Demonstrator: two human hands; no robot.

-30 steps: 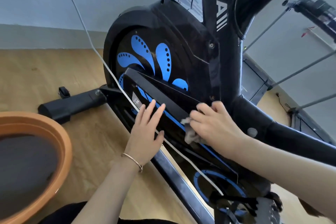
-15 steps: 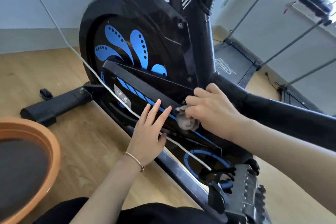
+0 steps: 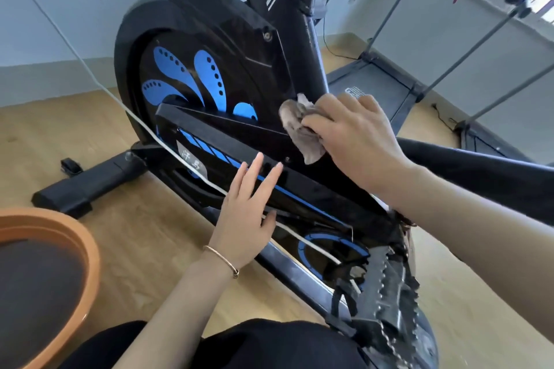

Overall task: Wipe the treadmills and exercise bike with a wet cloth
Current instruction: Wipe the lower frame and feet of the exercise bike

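A black exercise bike [image 3: 227, 48] with blue petal marks on its flywheel cover fills the middle of the head view. My right hand [image 3: 356, 141] grips a crumpled grey-brown cloth [image 3: 302, 126] and presses it against the bike where the upright post meets the chain cover. My left hand [image 3: 245, 219] lies flat with straight fingers on the chain cover's lower edge, a thin bracelet on its wrist. A black treadmill [image 3: 377, 84] stands behind the bike at the right.
An orange basin [image 3: 87, 252] of dark water sits on the wooden floor at the lower left. A white cord [image 3: 105, 81] runs diagonally across the bike's side. The bike's toothed pedal [image 3: 386, 293] juts out at the lower right. The front stabiliser bar [image 3: 90, 183] lies on the floor.
My right hand has carried the cloth up along the chain cover to the base of the upright post. My left hand stays flat on the cover. The view has tilted downward.
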